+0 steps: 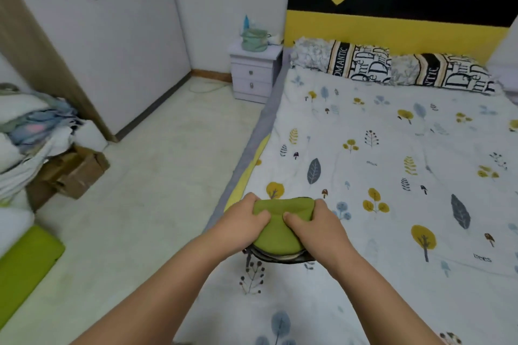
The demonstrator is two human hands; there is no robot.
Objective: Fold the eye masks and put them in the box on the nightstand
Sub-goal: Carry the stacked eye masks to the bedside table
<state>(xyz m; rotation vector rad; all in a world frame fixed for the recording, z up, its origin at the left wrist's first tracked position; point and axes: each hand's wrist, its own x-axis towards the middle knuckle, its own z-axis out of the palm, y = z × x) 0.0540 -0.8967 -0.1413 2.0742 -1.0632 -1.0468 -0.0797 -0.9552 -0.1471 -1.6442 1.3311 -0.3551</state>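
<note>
A green eye mask [277, 228] lies on top of a small stack of other eye masks [280, 258] near the left edge of the bed. My left hand [244, 223] grips the green mask's left side and my right hand [311, 223] grips its right side, thumbs pressed into its middle. Far off, a pale green box [254, 40] stands on the lilac nightstand [253, 75] beside the headboard. The lower masks are mostly hidden under the green one.
The bed [392, 148] carries a white leaf-print cover and two pillows [344, 60] by a yellow and black headboard. White wardrobe [98, 36] stands at left, with a clothes pile [30, 131], cardboard boxes [75, 171] and a green cushion [25, 260]. Pale floor runs between.
</note>
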